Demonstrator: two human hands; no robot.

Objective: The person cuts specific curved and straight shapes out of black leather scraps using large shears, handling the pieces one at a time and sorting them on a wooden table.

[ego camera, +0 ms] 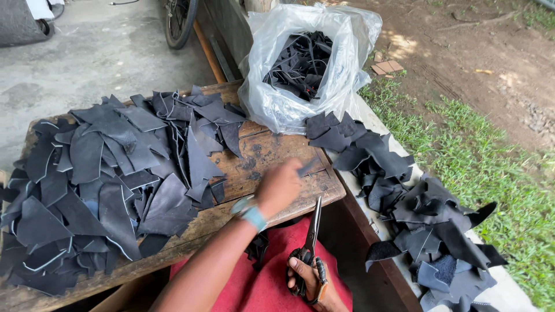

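Left-hand grip [280, 186] pinches a black leather scrap [307, 167]; right grip [305, 278] closes on scissors [312, 237]; bagged strips [300, 63] beyond remain unsorted.

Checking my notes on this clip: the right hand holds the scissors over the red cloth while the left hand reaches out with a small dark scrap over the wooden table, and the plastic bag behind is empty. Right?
Not quite: the head view shows the plastic bag full of dark scraps, not empty. The rest stands: the right hand holds the scissors over the red cloth, and the left hand reaches out with a small dark scrap over the wooden table.
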